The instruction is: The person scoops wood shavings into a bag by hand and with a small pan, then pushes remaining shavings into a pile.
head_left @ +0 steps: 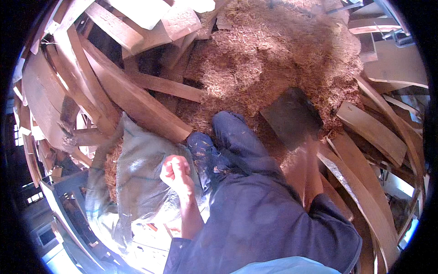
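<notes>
My left hand (177,172) is closed in a fist at the edge of a pale woven sack (141,169), with a fold of it seemingly in the fingers. Wood shavings (113,171) show inside the sack at its left side. My right hand (311,153) holds a dark, flat, square plate (292,116) by its near edge; its fingers are partly hidden and blurred. That plate is over the near right part of a large heap of brown wood shavings (255,64). Bits of shavings cling to my dark blue trousers (239,141).
Curved planks (132,91) and boards lean and lie on the left. More planks (372,130) crowd the right side, close to my right arm. Sunlit timber blocks (114,27) are stacked at the far left. A metal clamp-like part (404,39) stands at the far right.
</notes>
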`<state>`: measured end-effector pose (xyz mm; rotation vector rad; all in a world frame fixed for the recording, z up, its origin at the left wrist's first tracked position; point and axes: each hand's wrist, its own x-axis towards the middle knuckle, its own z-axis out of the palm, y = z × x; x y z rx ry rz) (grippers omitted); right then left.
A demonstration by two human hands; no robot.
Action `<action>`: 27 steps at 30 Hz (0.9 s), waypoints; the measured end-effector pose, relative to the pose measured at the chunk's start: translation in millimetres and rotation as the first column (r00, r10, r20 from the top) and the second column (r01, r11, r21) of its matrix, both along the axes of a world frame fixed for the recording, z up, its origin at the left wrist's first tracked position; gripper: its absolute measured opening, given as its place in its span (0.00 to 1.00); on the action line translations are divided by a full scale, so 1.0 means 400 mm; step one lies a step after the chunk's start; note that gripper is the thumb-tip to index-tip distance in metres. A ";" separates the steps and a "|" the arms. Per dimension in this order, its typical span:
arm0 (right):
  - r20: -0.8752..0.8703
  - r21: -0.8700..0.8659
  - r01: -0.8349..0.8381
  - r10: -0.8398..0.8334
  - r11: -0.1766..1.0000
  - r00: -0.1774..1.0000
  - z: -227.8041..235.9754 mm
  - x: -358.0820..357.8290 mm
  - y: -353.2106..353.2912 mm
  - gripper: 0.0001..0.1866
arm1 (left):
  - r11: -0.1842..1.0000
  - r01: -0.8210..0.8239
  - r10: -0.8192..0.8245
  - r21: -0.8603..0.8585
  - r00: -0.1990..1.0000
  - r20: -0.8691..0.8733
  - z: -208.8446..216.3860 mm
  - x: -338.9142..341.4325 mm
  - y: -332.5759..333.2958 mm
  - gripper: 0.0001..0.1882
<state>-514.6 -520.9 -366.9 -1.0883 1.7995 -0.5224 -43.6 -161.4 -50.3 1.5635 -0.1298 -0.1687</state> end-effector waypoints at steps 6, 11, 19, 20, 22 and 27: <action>0.293 0.288 -0.036 -0.052 0.957 0.955 0.184 0.218 0.154 0.57 | 0.998 0.024 -0.024 0.053 1.000 0.009 -0.022 0.001 0.013 0.19; 0.328 0.302 -0.084 -0.021 0.950 0.944 0.232 0.255 0.172 0.32 | 0.992 0.085 -0.084 0.092 0.996 -0.018 -0.031 0.011 -0.028 0.20; 0.443 0.327 0.126 -0.270 0.937 0.855 0.136 0.281 0.312 0.29 | 0.971 0.174 -0.170 0.162 0.985 -0.035 -0.039 0.044 -0.095 0.22; 0.505 0.336 0.171 -0.330 0.926 0.798 0.107 0.305 0.323 0.30 | 0.972 0.160 -0.154 0.170 0.987 -0.045 -0.042 0.043 -0.111 0.23; 0.606 0.452 0.195 -0.460 0.871 0.649 0.121 0.468 0.350 0.34 | 0.980 0.151 -0.140 0.129 0.986 -0.096 -0.049 0.043 -0.086 0.20; 0.612 0.306 0.322 -0.444 0.896 0.654 -0.007 0.760 0.182 0.24 | 0.944 0.203 -0.186 0.260 0.978 -0.091 -0.051 0.040 -0.067 0.21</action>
